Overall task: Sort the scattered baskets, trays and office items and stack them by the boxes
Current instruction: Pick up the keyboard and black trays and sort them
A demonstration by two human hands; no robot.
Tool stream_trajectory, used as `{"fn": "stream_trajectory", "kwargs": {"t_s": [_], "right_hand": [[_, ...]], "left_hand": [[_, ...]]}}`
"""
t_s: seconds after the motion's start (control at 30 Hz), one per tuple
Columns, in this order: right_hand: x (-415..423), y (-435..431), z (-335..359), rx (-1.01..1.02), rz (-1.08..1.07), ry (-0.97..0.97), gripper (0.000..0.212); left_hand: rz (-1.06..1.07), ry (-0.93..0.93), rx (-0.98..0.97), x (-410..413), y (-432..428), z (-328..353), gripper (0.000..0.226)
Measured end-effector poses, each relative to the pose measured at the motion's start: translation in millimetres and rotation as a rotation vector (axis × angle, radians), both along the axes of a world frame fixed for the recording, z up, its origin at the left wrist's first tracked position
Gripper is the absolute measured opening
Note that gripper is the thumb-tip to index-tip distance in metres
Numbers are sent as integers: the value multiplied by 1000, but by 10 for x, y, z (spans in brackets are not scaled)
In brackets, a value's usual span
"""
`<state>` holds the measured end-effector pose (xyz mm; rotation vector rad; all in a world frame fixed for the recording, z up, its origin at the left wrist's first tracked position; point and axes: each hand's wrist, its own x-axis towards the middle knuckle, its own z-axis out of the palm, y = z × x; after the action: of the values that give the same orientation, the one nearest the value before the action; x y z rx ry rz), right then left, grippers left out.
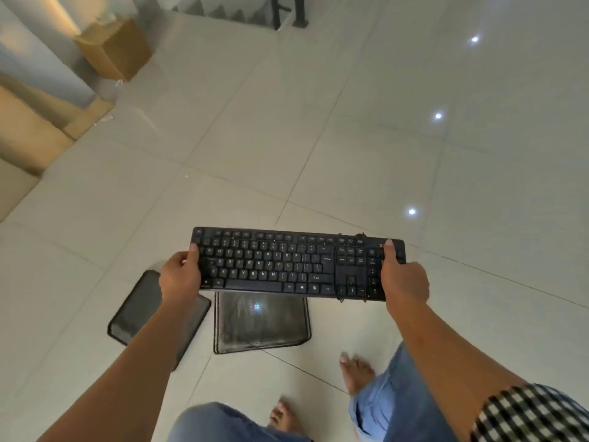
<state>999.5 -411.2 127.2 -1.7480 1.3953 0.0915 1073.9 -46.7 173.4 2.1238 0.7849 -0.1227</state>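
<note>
Both hands carry the black plastic keyboard level above the tiled floor: left hand and right hand grasp opposite ends, balancing it over two black mesh trays.

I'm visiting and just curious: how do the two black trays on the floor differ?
The left tray has rounded corners and lies askew; the right tray has squarer corners and lies straighter. An arm crosses the left tray; the keyboard covers the right tray's far edge. Both are dark mesh, flat on the floor, side by side.
</note>
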Motion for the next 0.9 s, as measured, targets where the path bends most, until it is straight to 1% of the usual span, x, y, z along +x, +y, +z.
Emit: {"fn": "stream_trajectory", "kwargs": {"t_s": [0.1,0.2,0.37,0.47,0.6,0.73,0.9], "right_hand": [[-381,-247,942,-4,-78,-33,70],[-786,-529,1717,-16,-141,-55,69],[-1651,-916,2517,-54,-342,-103,66],[-2194,-1141,2795,-109,-470,-132,64],[-2901,-1434,3045,-116,-644,-142,63],[-3539,-1798,3157,-114,-841,-183,62],[-4367,-2392,3265,-119,-1010,-201,61]], "left_hand": [[-139,1,14,-189,-303,861,41],[-258,-2,0,-359,-577,1565,40],[-442,-13,-163,-587,-1151,2314,27],[-566,-23,-224,-724,-1630,2584,22],[-758,-44,-267,-939,-2369,2881,30],[-918,-86,-296,-1243,-3218,3128,27],[-1054,-110,-329,-1751,-4407,3290,22]]}}
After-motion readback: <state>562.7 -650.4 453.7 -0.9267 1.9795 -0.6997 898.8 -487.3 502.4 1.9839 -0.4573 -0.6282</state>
